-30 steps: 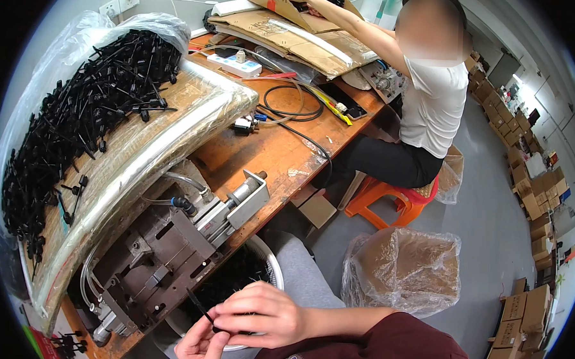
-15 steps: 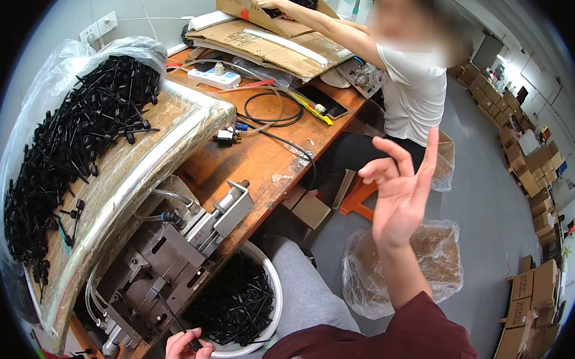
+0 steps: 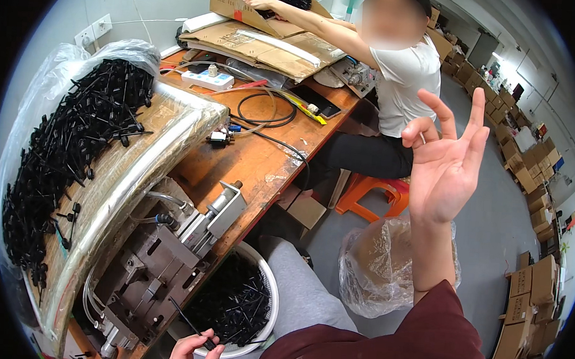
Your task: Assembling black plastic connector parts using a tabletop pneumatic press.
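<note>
Close to the near edge of the metal fixture [image 3: 159, 264], my left hand [image 3: 193, 352] pinches a thin black rod-like part [image 3: 185, 317] with a thicker end at my fingers. Its tip points up and left toward the fixture. My right hand [image 3: 448, 167] is raised well off to the right, palm showing and fingers spread, with nothing in it. Below the fixture, a white basket [image 3: 273, 293] holds a heap of similar black parts [image 3: 237, 299]. A plastic-lined box [image 3: 194, 121] at the left carries another pile of black parts [image 3: 77, 138].
Across the wooden table [image 3: 262, 172] lie a white power strip [image 3: 207, 80], coiled black cable [image 3: 264, 117] and a phone [image 3: 320, 102]. Flattened cardboard [image 3: 261, 47] is stacked behind. A co-worker [image 3: 401, 75] reaches into a carton. An orange stool [image 3: 363, 199] and plastic-wrapped box [image 3: 386, 267] stand on the floor.
My right hand has moved up and to the right, fingers still spread. My left hand keeps the black part and has shifted slightly right. The view has turned a little.
</note>
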Action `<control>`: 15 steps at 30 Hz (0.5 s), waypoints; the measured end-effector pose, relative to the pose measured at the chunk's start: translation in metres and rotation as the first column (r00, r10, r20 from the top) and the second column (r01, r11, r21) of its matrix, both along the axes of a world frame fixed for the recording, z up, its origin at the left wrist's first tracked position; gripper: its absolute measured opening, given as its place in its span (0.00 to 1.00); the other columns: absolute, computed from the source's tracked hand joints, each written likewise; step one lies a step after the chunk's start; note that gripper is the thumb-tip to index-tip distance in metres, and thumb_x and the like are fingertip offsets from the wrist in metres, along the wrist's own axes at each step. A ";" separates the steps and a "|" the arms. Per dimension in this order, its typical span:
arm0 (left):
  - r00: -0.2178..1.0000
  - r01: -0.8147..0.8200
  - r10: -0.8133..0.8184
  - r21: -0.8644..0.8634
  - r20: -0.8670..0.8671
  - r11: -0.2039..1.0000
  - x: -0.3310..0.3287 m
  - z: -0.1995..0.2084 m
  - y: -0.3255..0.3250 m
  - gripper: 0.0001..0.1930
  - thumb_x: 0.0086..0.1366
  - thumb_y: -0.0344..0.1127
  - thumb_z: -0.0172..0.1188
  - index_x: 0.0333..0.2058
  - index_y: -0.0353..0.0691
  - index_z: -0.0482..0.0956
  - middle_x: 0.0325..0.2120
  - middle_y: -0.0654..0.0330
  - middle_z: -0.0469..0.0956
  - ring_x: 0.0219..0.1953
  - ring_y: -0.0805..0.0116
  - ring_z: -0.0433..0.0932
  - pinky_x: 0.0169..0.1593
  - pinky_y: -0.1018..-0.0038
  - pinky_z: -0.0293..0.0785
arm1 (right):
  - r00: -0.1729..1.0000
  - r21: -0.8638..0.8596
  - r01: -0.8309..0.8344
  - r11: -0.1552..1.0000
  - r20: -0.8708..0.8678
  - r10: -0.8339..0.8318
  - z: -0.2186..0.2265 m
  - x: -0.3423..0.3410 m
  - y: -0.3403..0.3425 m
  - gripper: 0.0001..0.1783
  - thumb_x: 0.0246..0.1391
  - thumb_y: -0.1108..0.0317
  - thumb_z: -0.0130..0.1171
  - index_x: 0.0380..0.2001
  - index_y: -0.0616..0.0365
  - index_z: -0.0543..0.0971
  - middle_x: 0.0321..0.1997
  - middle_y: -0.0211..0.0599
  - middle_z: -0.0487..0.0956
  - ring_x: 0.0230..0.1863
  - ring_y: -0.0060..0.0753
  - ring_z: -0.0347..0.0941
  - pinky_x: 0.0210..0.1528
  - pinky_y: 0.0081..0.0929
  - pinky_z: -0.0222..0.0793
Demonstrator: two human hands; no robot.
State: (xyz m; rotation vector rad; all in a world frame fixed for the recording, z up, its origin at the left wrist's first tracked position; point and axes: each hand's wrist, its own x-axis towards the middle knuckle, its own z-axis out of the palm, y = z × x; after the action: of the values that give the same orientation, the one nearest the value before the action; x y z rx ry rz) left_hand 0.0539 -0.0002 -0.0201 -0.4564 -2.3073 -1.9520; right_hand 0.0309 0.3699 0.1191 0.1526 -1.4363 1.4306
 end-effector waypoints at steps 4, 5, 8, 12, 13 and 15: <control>0.996 0.003 -0.012 -0.096 -0.091 0.995 -0.003 0.008 0.003 0.16 0.50 0.12 0.65 0.39 0.31 0.78 0.36 0.52 0.80 0.34 0.71 0.79 0.36 0.80 0.75 | 1.000 0.023 0.009 1.000 -0.013 -0.009 0.015 -0.004 0.002 0.38 0.67 0.43 0.28 0.70 0.51 0.35 0.52 0.57 0.72 0.33 0.36 0.74 0.39 0.29 0.66; 0.994 -0.002 -0.010 -0.106 -0.109 0.994 -0.003 0.010 0.004 0.16 0.49 0.12 0.65 0.38 0.31 0.78 0.36 0.52 0.80 0.34 0.71 0.79 0.36 0.80 0.75 | 1.000 0.014 -0.018 1.000 -0.018 0.018 0.016 -0.004 0.000 0.36 0.67 0.44 0.28 0.70 0.51 0.37 0.53 0.57 0.71 0.34 0.36 0.72 0.40 0.29 0.65; 0.997 -0.025 0.014 -0.135 -0.082 0.991 -0.002 0.010 0.002 0.17 0.48 0.13 0.67 0.37 0.31 0.79 0.36 0.53 0.80 0.35 0.70 0.78 0.36 0.79 0.75 | 0.998 0.005 -0.057 0.998 -0.012 0.058 0.016 -0.005 0.000 0.35 0.68 0.46 0.28 0.70 0.50 0.39 0.55 0.57 0.70 0.34 0.35 0.70 0.41 0.30 0.64; 0.983 -0.005 -0.027 -0.176 -0.181 0.984 -0.007 0.017 0.007 0.16 0.46 0.13 0.68 0.35 0.30 0.79 0.35 0.52 0.79 0.35 0.67 0.79 0.37 0.78 0.75 | 0.999 -0.007 -0.032 0.999 0.044 0.032 0.022 -0.009 0.003 0.35 0.67 0.43 0.28 0.69 0.51 0.45 0.53 0.54 0.72 0.34 0.36 0.74 0.40 0.30 0.67; 0.982 -0.008 -0.029 -0.194 -0.188 0.981 -0.006 0.018 0.006 0.16 0.46 0.13 0.68 0.35 0.30 0.79 0.34 0.52 0.79 0.35 0.66 0.79 0.37 0.77 0.75 | 0.997 -0.030 -0.044 0.999 0.057 0.046 0.022 -0.013 0.002 0.35 0.67 0.43 0.28 0.69 0.52 0.49 0.54 0.52 0.72 0.35 0.36 0.75 0.40 0.30 0.67; 0.980 -0.015 -0.029 -0.219 -0.196 0.976 -0.005 0.021 0.005 0.16 0.45 0.13 0.68 0.34 0.30 0.79 0.34 0.51 0.78 0.35 0.65 0.79 0.37 0.76 0.76 | 0.992 0.028 -0.123 0.992 0.036 0.122 0.026 -0.028 0.013 0.32 0.68 0.46 0.28 0.65 0.54 0.58 0.56 0.48 0.72 0.40 0.36 0.75 0.43 0.31 0.67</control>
State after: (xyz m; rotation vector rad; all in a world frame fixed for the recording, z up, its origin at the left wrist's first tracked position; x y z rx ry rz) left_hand 0.0488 0.0044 0.0007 -0.6470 -2.4009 -1.5769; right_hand 0.0033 0.3830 0.1449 0.2394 -1.4983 1.5179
